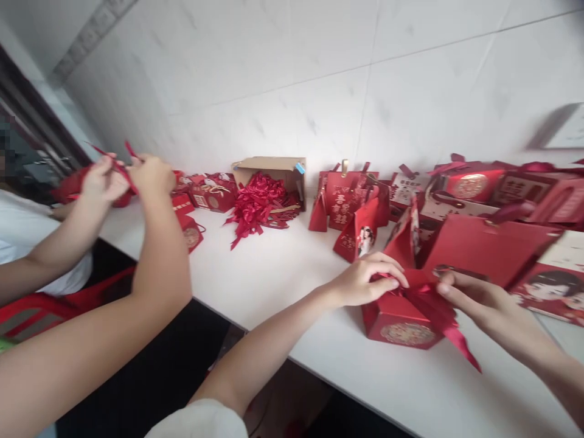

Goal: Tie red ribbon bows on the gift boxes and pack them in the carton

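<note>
A red gift box point(404, 325) with a round gold emblem rests on the white table in front of me. A dark red satin ribbon point(460, 347) lies across its top, and one tail hangs over the right side. At the box's upper left, my left hand point(371, 280) has its thumb and fingers closed on the ribbon, the pinch partly hidden. On the other side my right hand point(479, 298) pinches the ribbon between thumb and fingers, its fingertips partly out of sight behind the thumb.
Several red gift boxes point(497, 246) crowd the table at right and against the tiled wall. A cardboard box point(269, 163) on its side spills red ribbons point(258, 204). At left, a co-worker's hands point(152, 173) hold a ribbon near more boxes point(212, 198). A red chair point(104, 292) stands there.
</note>
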The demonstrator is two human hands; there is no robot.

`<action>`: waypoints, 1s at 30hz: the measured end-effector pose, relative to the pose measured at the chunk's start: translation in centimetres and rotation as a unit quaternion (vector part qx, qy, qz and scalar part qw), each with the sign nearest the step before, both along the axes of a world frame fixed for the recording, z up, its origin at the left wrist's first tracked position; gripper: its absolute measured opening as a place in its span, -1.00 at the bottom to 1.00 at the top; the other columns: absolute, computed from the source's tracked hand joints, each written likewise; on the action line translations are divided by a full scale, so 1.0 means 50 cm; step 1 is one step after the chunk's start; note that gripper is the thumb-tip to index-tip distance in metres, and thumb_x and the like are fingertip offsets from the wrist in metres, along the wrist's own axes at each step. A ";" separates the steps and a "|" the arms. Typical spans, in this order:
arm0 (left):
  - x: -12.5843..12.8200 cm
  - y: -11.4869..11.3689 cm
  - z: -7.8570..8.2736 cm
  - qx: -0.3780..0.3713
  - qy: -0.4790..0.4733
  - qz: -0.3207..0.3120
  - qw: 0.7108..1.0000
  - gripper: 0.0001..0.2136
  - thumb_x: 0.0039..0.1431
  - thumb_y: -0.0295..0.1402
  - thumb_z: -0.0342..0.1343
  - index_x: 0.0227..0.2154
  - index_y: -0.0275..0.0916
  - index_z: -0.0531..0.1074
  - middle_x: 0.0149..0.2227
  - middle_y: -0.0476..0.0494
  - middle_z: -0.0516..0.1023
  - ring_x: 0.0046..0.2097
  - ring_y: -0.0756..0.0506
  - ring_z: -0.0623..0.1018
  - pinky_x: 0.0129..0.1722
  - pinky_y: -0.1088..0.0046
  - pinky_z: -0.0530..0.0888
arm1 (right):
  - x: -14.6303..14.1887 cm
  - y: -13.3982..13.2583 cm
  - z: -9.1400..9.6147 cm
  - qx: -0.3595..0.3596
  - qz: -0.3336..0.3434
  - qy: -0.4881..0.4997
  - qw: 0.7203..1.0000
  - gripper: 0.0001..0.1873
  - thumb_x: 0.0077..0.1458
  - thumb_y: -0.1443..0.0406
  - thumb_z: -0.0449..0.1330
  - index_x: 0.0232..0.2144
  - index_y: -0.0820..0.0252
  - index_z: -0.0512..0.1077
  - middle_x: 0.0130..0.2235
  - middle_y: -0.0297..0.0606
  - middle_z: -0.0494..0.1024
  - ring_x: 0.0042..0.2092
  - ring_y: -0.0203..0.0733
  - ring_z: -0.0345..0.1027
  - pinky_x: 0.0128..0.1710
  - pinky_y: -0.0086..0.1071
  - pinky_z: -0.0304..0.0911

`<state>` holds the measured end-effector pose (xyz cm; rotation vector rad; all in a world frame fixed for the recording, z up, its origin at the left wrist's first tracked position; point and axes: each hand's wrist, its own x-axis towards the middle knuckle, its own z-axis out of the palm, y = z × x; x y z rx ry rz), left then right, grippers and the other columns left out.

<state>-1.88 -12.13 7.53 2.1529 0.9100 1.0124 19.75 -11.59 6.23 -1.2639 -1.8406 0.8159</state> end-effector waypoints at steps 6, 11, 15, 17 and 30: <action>0.000 0.031 -0.023 -0.023 -0.033 -0.038 0.998 -0.87 0.15 -0.46 0.01 -0.40 -0.25 0.47 -0.17 -0.17 0.46 -0.03 -0.12 0.48 0.10 0.29 0.35 | -0.014 -0.003 -0.002 -0.109 0.037 0.100 0.988 -0.42 -0.15 -0.22 0.21 -0.62 0.16 0.27 -0.55 -0.34 0.28 -0.49 -0.29 0.15 -0.46 -0.38 0.11; -0.017 0.047 -0.024 -0.026 -0.054 0.032 0.998 -0.69 0.03 -0.31 0.14 -0.14 -0.25 0.32 -0.10 -0.19 0.44 -0.04 -0.14 0.45 0.00 0.29 0.37 | -0.005 0.006 -0.012 -0.114 0.085 0.149 0.979 -0.45 -0.09 -0.16 0.22 -0.60 0.17 0.23 -0.55 -0.39 0.27 -0.48 -0.33 0.13 -0.44 -0.41 0.10; -0.053 0.060 0.002 -0.094 -0.075 0.064 0.991 -0.74 0.11 -0.12 0.04 -0.47 -0.24 0.31 -0.54 -0.01 0.40 -0.45 -0.01 0.41 -0.42 0.48 0.34 | -0.004 0.008 -0.008 -0.116 0.111 0.145 0.976 -0.45 -0.05 -0.13 0.21 -0.64 0.16 0.17 -0.61 -0.45 0.19 -0.54 -0.39 0.03 -0.50 -0.43 0.03; -0.063 0.063 0.015 -0.215 -0.011 0.029 0.976 -0.54 0.18 -0.01 -0.10 -0.69 -0.23 0.21 -0.74 -0.02 0.31 -0.64 0.03 0.31 -0.61 0.51 0.22 | -0.003 0.008 -0.007 -0.123 0.123 0.139 0.975 -0.45 -0.03 -0.12 0.20 -0.65 0.16 0.14 -0.63 -0.48 0.15 -0.57 -0.41 -0.02 -0.52 -0.44 -0.01; -0.053 0.054 0.026 -0.335 0.014 -0.053 0.941 -0.66 0.06 -0.14 0.13 -0.63 -0.24 0.23 -0.77 0.01 0.39 -0.76 0.07 0.31 -0.76 0.61 0.09 | 0.004 0.009 -0.008 -0.122 0.146 0.127 0.973 -0.44 -0.03 -0.10 0.20 -0.70 0.16 0.13 -0.65 -0.46 0.16 -0.59 -0.43 -0.05 -0.57 -0.44 -0.09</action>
